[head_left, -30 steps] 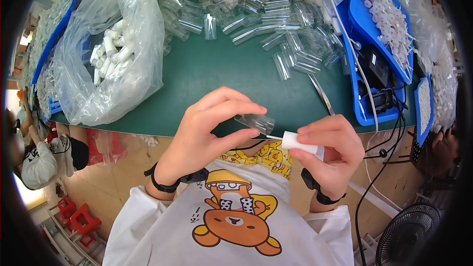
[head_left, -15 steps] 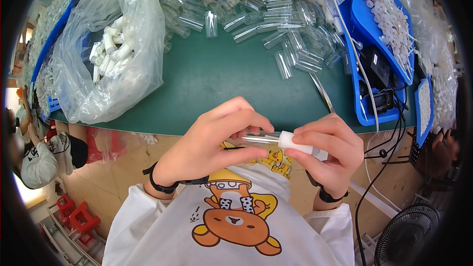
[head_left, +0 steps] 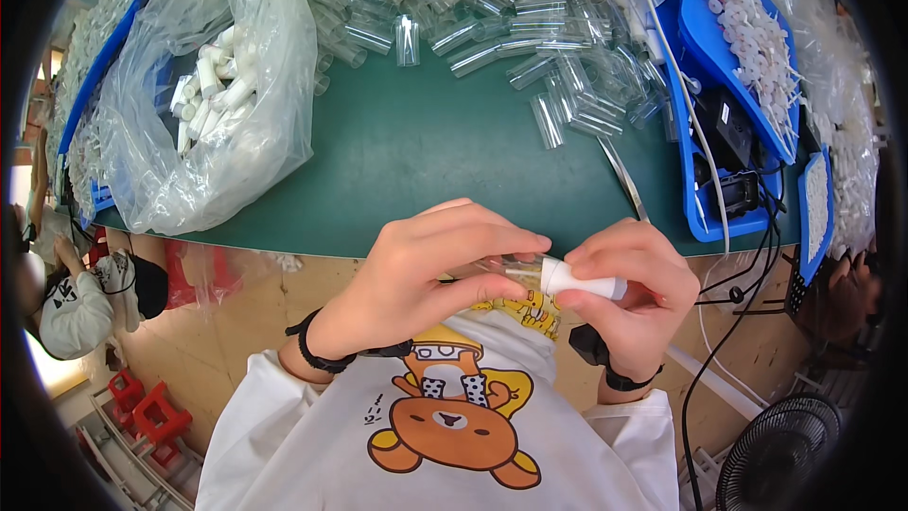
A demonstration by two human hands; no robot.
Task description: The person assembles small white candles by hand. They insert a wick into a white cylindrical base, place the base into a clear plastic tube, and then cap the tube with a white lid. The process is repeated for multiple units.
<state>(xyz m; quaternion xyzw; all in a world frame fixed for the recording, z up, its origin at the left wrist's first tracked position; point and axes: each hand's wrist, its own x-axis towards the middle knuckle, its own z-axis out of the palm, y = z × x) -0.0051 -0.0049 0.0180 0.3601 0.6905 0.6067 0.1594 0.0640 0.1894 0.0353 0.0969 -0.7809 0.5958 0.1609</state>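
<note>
Just below the near edge of the green table point(head_left: 407, 161), my left hand point(head_left: 426, 270) grips a short clear plastic tube point(head_left: 497, 270) between thumb and fingers. My right hand point(head_left: 634, 289) pinches a white cap point(head_left: 577, 279) with a thin stem. The cap sits against the tube's open end and the stem reaches inside the tube. Both hands touch each other at the fingertips above my white shirt.
A heap of clear tubes point(head_left: 530, 38) covers the far side of the table. A clear bag of white caps point(head_left: 208, 85) lies at left. Blue trays point(head_left: 747, 47) with white parts stand at right, with metal tweezers point(head_left: 624, 180) and cables nearby. A fan point(head_left: 776, 454) stands on the floor.
The hands came together: the white cap, held apart from the tube a second ago, now sits at the tube's mouth with its stem inside.
</note>
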